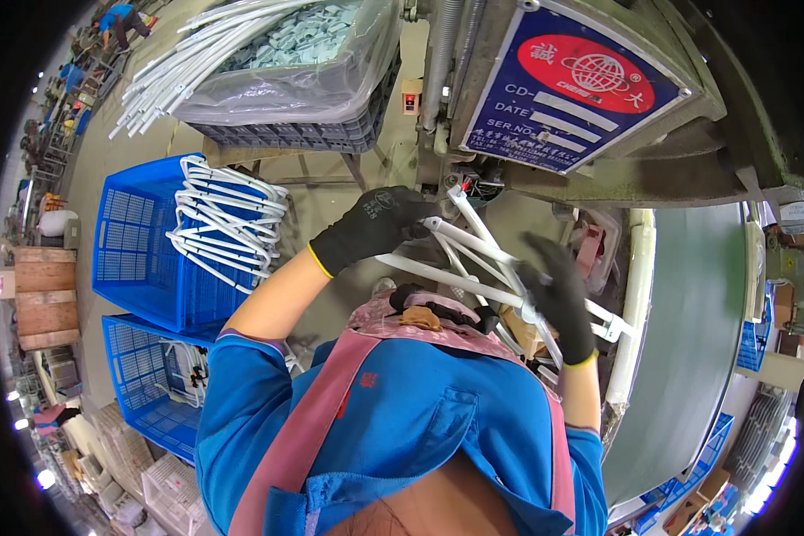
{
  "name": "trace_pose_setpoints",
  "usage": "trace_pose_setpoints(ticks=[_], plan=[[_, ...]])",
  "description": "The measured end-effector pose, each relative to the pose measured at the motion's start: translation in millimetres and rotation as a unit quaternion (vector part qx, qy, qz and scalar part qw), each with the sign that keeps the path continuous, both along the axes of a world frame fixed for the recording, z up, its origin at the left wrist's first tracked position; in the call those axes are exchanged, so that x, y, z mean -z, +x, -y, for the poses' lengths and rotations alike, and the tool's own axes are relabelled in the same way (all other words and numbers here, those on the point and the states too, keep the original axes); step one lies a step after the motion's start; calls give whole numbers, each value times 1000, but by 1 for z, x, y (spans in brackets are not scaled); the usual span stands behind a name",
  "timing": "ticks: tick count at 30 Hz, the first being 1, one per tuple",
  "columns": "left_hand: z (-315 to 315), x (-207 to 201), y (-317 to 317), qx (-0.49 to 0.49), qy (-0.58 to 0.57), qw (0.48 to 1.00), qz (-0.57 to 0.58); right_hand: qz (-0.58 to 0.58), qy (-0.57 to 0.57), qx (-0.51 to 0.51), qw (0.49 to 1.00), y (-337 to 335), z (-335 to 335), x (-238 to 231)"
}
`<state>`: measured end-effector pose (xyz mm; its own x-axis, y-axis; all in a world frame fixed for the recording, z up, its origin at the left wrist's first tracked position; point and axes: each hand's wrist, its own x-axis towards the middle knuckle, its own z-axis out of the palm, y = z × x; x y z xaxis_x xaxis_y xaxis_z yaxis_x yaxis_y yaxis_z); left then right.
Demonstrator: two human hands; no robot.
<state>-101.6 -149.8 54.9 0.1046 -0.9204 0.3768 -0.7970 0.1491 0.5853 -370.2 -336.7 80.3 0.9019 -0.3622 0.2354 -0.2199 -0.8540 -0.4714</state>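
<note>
A white metal tube frame [475, 239] with crossing legs lies slanted in front of me, below the machine. My left hand [380, 223], in a black glove with a yellow cuff, is closed beside the upper left tube end. Its fingertips are partly hidden, and what they pinch does not show. On the frame's right side, my right hand [558, 308], gloved alike, closes over the tubes; one finger stands off, blurred by motion. Between the hands, another tube end [457, 193] reaches up to the machine's working point.
Above right hangs a machine body with a blue-and-red plate [567, 85]. At left, a blue crate [138, 241] holds stacked white frames; another blue crate [143, 375] stands below. A grey crate [304, 134] bears plastic-lined small parts and long white tubes. A green conveyor belt [688, 339] runs at right.
</note>
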Motion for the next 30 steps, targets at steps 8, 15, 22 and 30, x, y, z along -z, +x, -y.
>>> trace_pose_setpoints(ticks=[8,15,22,30], plan=[[35,-19,5,-2,-28,996,80,-28,-36,-3,999,54,-17,-17],[48,-19,8,28,41,960,-276,-11,-11,7,1000,59,-11,-13],[55,-8,23,92,96,961,-243,-58,53,15,997,64,-13,-18],[54,-8,26,100,41,994,2,1,41,45,998,64,-23,-12]])
